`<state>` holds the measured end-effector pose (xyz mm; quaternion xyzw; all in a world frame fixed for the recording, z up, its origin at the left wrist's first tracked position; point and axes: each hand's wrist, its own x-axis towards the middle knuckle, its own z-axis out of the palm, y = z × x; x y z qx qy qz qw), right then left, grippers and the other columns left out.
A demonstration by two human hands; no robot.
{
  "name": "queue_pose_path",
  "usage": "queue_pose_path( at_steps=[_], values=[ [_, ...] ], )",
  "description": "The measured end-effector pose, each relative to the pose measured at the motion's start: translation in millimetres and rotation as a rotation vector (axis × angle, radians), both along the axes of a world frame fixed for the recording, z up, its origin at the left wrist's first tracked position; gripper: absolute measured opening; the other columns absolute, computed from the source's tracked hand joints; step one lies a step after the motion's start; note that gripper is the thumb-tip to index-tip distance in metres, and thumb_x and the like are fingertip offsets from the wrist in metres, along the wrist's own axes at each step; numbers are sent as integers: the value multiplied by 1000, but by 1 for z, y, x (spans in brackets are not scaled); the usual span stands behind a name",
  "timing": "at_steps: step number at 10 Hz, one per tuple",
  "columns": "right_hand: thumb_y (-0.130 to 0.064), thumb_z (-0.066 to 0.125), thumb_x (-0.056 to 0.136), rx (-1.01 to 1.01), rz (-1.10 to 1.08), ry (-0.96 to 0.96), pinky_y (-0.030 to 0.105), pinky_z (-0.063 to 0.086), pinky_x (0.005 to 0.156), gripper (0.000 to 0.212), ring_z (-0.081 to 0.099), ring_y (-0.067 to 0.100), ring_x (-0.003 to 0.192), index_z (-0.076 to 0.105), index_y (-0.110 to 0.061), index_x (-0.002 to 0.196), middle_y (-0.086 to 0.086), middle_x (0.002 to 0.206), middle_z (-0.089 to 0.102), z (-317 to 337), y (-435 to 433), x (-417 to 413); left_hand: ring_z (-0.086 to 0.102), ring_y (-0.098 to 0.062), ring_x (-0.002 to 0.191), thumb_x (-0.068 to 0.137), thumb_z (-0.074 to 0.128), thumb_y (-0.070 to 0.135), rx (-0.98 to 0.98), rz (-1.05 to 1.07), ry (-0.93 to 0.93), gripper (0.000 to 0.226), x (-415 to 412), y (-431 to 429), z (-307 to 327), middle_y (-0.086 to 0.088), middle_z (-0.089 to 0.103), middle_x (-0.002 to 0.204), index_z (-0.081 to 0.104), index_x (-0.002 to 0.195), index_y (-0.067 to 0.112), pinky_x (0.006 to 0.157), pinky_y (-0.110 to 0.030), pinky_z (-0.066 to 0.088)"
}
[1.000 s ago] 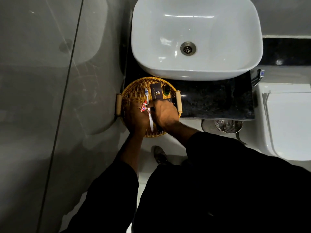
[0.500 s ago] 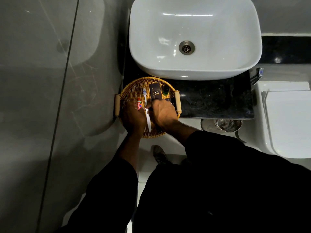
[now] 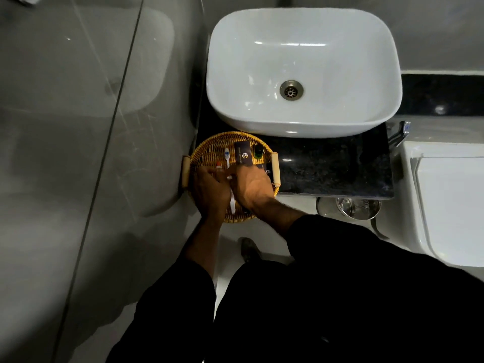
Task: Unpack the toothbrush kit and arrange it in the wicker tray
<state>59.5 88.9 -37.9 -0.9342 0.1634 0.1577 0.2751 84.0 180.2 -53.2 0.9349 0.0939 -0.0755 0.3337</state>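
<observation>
A round wicker tray [image 3: 207, 150] with two wooden handles sits on the black counter's left end. In it a white toothbrush [image 3: 227, 156] lies lengthwise, bristles away from me. To its left is a small toothpaste tube [image 3: 219, 164] with a red cap. My left hand [image 3: 209, 191] rests over the tray's left half, fingertips on the tube. My right hand [image 3: 250, 186] pinches the toothbrush's handle near the middle. A dark kit box [image 3: 242, 156] lies at the tray's far side, beside a small green bottle [image 3: 258, 152]. A second dark box [image 3: 266, 171] shows partly by my right hand.
A white basin [image 3: 303, 121] stands just behind the tray. The black counter [image 3: 335, 169] runs to the right. A steel bin [image 3: 351, 205] sits below its edge and a white toilet [image 3: 450, 205] stands at the right. A glass panel [image 3: 110, 142] is at the left.
The toothpaste tube went from between my hands to the left of the toothbrush, and my left hand followed it. The right hand stayed on the toothbrush.
</observation>
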Motion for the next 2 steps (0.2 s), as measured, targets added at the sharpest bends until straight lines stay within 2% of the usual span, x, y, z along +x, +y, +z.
queue_pose_path(
  at_steps=[1,2],
  values=[
    [-30,50,103,50,-20,-151,28,51,65,25,72,24,82,72,-21,106,5,92,74,14,-7,-6,61,-29,105,98,51,30,76,-70,-123,29,-7,-8,12,-13,65,115,61,113,7,92,-46,51],
    [-33,49,98,147,-89,-290,24,44,67,26,71,20,85,74,-26,97,-3,91,75,29,-24,-24,61,-26,112,100,41,49,222,-135,-285,45,-21,-8,21,-10,66,122,62,120,13,100,-39,47]
  ],
)
